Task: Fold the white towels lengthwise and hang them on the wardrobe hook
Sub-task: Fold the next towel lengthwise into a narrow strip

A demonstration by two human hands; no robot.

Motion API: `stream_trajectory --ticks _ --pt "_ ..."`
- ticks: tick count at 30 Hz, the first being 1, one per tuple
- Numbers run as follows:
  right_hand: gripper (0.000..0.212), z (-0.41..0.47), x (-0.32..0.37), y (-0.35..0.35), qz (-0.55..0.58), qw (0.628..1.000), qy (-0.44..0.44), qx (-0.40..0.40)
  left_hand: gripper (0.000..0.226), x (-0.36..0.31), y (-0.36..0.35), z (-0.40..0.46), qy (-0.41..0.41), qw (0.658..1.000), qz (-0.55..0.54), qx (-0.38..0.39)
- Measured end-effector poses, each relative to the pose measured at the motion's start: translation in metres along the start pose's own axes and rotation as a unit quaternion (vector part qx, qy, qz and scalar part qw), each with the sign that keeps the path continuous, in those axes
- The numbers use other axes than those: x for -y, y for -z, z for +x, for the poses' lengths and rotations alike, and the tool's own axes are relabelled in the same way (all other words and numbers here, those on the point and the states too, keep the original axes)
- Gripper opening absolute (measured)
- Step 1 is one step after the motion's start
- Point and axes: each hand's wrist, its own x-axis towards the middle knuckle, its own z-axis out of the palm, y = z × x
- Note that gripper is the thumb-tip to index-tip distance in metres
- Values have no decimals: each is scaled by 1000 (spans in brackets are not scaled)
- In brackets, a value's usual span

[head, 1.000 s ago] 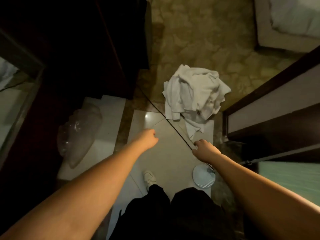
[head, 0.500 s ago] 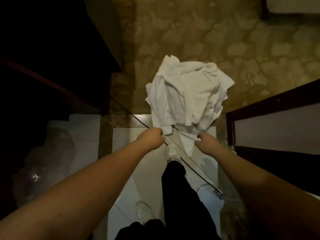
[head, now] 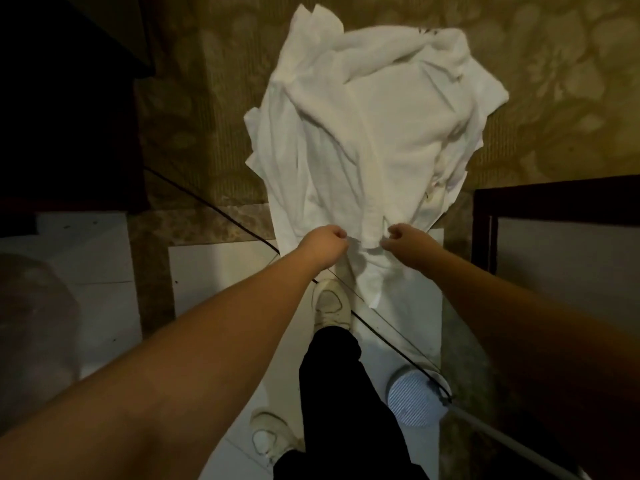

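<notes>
The towels lie in a crumpled white heap on the patterned carpet, their near edge spilling onto the pale tiles, where the left hand and right hand each pinch that edge with curled fingers. Soft, limp and light, they will likely sag and tangle, so a hem corner is the best hold. How many there are is unclear, and no hook shows in the dark wardrobe.
</notes>
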Motion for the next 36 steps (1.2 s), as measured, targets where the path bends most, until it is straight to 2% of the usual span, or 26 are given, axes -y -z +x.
stream_trajectory --ticks 5,8,12,14,17,20,24,27,33,36 --pt "53 23 1 -11 205 978 -24 39 59 14 -12 25 7 997 -57 44" --pt "50 28 6 -11 276 960 -36 33 66 15 -16 30 10 995 -90 51" --pt "42 27 22 -11 230 972 -55 11 67 1 -19 26 -17 986 -151 72" --pt "37 18 26 -8 236 971 -44 23 59 -5 -18 16 -28 983 -174 43" --pt "12 -9 26 1 334 940 -19 69 43 -8 -12 -8 -53 986 -155 -32" --pt "14 -45 32 8 361 928 16 96 36 -5 -2 -43 -82 985 -134 -75" --pt "15 -95 50 22 382 914 66 120 44 -5 13 -102 -128 981 -125 -78" --pt "15 -138 69 33 394 909 94 101 48 -12 26 -147 -158 972 -142 -98" --pt "16 -230 115 59 373 908 175 68 39 -34 53 -236 -211 950 -184 -137" --pt "15 -282 135 76 359 905 223 43 48 -44 67 -287 -254 936 -199 -138"
